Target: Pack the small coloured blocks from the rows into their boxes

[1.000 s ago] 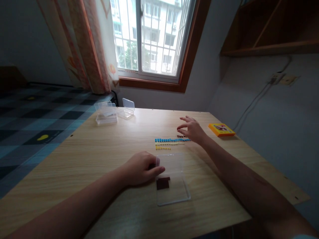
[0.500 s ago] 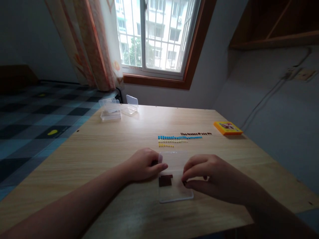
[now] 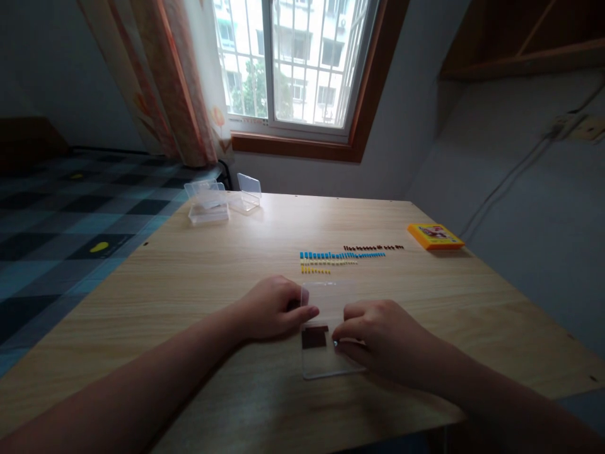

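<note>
- Daylight from a barred window [image 3: 293, 63] falls on a wooden desk [image 3: 212, 277].
- Near its front edge lies a clear plastic plate [image 3: 326, 362] carrying a small brown block [image 3: 314, 338].
- Left hand [image 3: 274, 309] presses flat on the plate's left edge, fingers curled and gripping nothing.
- Right hand [image 3: 382, 337] has its fingers pinched beside the block, seemingly on a tiny piece, though I cannot tell.
- Rows of blue beads [image 3: 340, 255], yellow beads [image 3: 316, 271] and dark beads [image 3: 373, 248] lie beyond; placing one beside the block looks the step in hand, calling for fine alignment.

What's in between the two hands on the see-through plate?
In the head view, a small dark brown block patch sits on the clear plastic plate, between the left hand and right hand.
</note>
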Demonstrator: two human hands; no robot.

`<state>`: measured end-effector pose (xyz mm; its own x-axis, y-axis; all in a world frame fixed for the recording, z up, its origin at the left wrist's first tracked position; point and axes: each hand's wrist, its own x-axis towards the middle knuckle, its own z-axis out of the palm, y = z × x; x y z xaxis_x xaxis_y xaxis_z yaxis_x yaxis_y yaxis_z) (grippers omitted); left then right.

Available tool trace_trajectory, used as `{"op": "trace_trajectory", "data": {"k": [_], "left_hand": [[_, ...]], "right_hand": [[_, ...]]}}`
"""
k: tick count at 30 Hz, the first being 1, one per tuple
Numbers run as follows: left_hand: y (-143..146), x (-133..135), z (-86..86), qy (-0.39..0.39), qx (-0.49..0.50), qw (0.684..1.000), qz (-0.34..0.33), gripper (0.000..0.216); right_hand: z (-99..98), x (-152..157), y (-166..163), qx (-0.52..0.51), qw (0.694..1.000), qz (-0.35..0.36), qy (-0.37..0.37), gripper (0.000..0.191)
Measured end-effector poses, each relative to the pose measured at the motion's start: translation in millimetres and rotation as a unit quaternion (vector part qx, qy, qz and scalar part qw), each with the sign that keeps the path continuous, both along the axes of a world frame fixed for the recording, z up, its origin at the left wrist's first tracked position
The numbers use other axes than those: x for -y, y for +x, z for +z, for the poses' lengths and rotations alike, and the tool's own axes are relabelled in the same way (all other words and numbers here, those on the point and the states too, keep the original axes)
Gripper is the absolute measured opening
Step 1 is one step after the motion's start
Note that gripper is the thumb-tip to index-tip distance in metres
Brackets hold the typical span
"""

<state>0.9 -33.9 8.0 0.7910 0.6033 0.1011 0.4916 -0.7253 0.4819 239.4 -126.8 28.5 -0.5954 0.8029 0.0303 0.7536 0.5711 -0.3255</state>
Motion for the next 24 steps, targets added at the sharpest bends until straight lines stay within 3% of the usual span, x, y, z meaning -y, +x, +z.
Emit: {"op": "trace_trajectory", "data": {"k": [9,16,24], "left_hand": [[0,0,1.3,-0.004,-0.008,1.000,-0.005,0.043],[0,1,2.2,0.000,-0.008,1.000,-0.003,0.042],[3,2,3.3,0.012,-0.016,1.000,0.000,0.043]], "right_hand": [[2.0,-2,3,-0.009,1.000,0.010,0.004,0.018],[1.8,-2,7,0.007,0.997,0.071,0.005,0.019],[-1.6,-6,4,0.007,0.999,0.050,0.018,0.020]]}}
